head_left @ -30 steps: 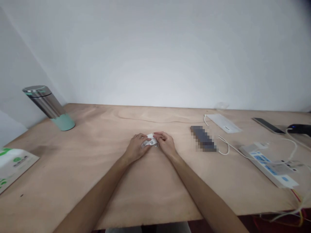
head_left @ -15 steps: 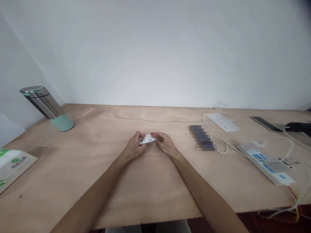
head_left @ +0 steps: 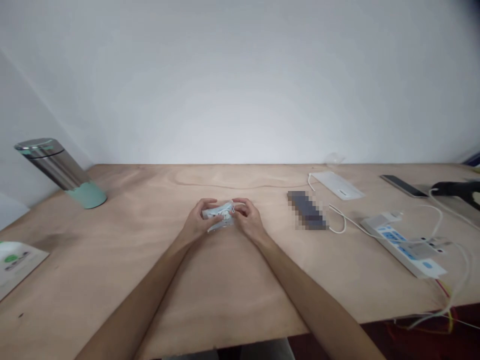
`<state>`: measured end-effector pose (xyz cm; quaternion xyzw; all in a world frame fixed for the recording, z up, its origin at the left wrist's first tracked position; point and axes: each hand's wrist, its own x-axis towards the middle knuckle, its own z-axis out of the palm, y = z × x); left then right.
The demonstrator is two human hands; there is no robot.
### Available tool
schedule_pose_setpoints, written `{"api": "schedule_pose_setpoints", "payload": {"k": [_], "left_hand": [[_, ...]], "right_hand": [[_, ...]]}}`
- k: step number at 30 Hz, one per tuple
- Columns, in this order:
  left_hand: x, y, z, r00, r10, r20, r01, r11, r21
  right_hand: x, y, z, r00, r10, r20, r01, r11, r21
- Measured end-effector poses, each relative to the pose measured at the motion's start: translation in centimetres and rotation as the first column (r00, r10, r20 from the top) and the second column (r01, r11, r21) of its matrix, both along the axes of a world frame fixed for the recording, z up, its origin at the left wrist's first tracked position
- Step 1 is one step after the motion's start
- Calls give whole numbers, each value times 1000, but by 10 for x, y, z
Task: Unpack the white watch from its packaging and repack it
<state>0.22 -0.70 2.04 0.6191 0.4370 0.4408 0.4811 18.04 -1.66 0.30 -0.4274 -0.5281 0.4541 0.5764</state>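
Both hands meet over the middle of the wooden table (head_left: 225,300) around a small white packet (head_left: 219,216). The left hand (head_left: 197,225) curls its fingers over the packet's left end. The right hand (head_left: 248,222) pinches the right end with bent fingertips. Whether the packet rests on the wood I cannot tell. A steel flask (head_left: 60,172) stands far left; a power strip (head_left: 403,245) with white cables lies well to the right.

A packet (head_left: 219,218) sits between left hand (head_left: 198,226) and right hand (head_left: 250,223); on the table (head_left: 232,295), flask (head_left: 60,172) far left, power strip (head_left: 403,245) right.
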Motion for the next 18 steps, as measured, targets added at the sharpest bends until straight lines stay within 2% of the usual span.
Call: {"api": "schedule_pose_setpoints", "payload": {"k": [2, 5, 9, 12, 14, 16, 18], "left_hand": [[-5, 1, 3, 998, -68, -10, 66, 992, -111], [-14, 2, 9, 987, -150, 57, 160, 955, -250], [-23, 1, 13, 958, -268, 99, 285, 898, -336], [-22, 1, 12, 957, -283, 66, 289, 902, -322], [-19, 2, 11, 956, -294, -18, 277, 918, -283], [-17, 3, 10, 947, -286, -143, 255, 945, -206], [-15, 3, 9, 930, -228, -288, 219, 974, -62]], "right_hand": [[-2, -3, 2, 999, -3, -32, 1, 999, -53], [-5, -6, 3, 997, 36, -74, -44, 992, -115], [-8, -9, 1, 993, 72, -98, -85, 987, -136], [-8, -10, -1, 996, 64, -66, -75, 982, -171], [-7, -10, 0, 998, 56, -12, -58, 980, -192], [-5, -10, 0, 998, 44, 54, -33, 981, -193], [-4, -10, 1, 992, 22, 122, -1, 985, -171]]}}
